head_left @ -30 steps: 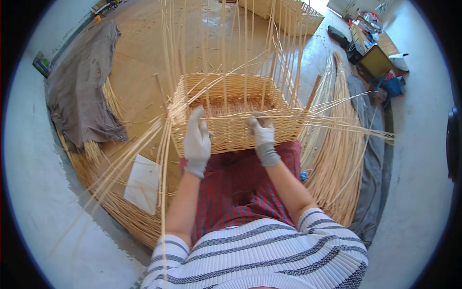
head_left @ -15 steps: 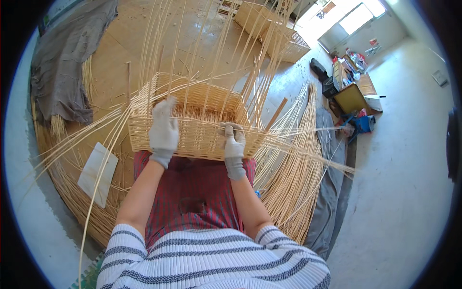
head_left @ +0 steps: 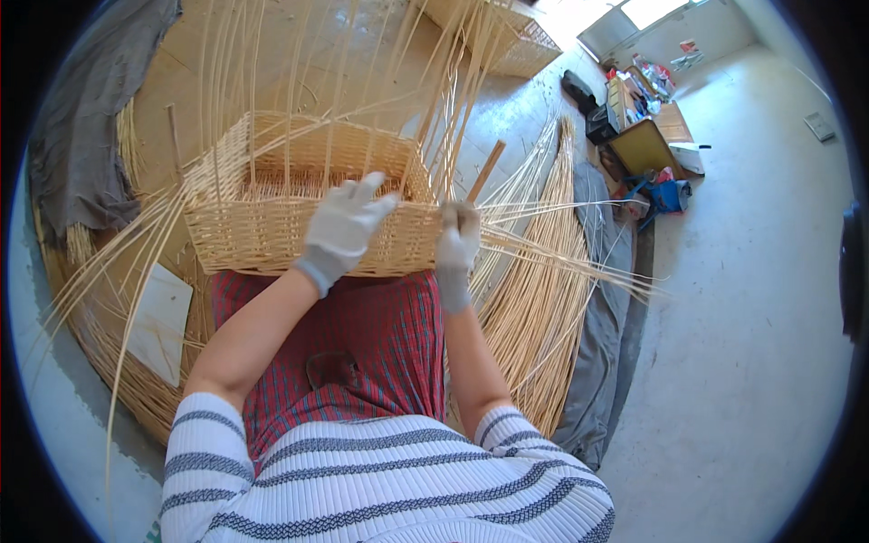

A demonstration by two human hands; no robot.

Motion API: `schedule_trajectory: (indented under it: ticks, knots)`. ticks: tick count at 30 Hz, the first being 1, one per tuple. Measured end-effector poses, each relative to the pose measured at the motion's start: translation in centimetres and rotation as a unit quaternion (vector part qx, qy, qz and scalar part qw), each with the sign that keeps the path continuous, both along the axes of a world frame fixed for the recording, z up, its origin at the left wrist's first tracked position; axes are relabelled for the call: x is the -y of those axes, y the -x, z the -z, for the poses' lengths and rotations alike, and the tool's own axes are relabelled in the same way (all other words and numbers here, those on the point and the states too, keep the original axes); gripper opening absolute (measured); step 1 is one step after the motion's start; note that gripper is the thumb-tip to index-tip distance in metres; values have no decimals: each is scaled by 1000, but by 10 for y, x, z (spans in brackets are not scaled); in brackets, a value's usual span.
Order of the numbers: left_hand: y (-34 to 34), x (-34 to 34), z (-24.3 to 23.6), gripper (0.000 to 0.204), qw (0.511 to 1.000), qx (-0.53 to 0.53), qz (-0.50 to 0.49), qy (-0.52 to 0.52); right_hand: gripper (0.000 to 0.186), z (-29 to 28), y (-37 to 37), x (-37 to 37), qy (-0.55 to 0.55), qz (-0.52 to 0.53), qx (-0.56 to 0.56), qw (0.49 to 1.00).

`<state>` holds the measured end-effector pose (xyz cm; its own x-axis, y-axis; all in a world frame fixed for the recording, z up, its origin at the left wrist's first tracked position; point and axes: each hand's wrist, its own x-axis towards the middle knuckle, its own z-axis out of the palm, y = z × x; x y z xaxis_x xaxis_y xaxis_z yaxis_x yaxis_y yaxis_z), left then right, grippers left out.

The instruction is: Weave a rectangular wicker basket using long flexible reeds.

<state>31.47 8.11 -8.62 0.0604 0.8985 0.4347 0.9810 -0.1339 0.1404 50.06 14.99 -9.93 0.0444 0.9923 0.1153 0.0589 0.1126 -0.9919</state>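
Observation:
A rectangular wicker basket (head_left: 317, 237) rests across my lap, tall upright stakes (head_left: 291, 90) rising from its walls. My left hand (head_left: 348, 222), in a whitish knitted glove, passes in front of the near wall with its fingers stretched toward the right, apart and holding nothing. At the basket's near right corner my right hand (head_left: 459, 240), gloved too, is closed on wicker strands (head_left: 570, 262) that trail off to the right. A thicker wooden stick (head_left: 487, 172) slants up beside that hand. Its fingertips are partly blurred. More loose strands (head_left: 104, 249) fan out from the left end.
Right of my lap lies a large bundle of wicker rods (head_left: 534, 308) beside a grey cloth (head_left: 588, 362). Another grey cloth (head_left: 86, 127) covers rods at the left, near a white board (head_left: 161, 321). A cluttered small table (head_left: 647, 140) and another woven basket (head_left: 520, 45) stand farther off.
My left hand has moved right along the near wall, from the left part toward the middle. My right hand has shifted to the right corner. The whole view has also shifted.

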Motion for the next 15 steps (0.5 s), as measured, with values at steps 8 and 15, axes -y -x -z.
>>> schedule_trajectory:
  ticks: [8,15]
  knots:
    - [-63,-21,11,66,984,9,-94,152,42,-58,-18,-56,-274,-43,127,952]
    - [-59,-3,18,60,980,50,-47,189,24,10,-61,34,42,-89,22,995]
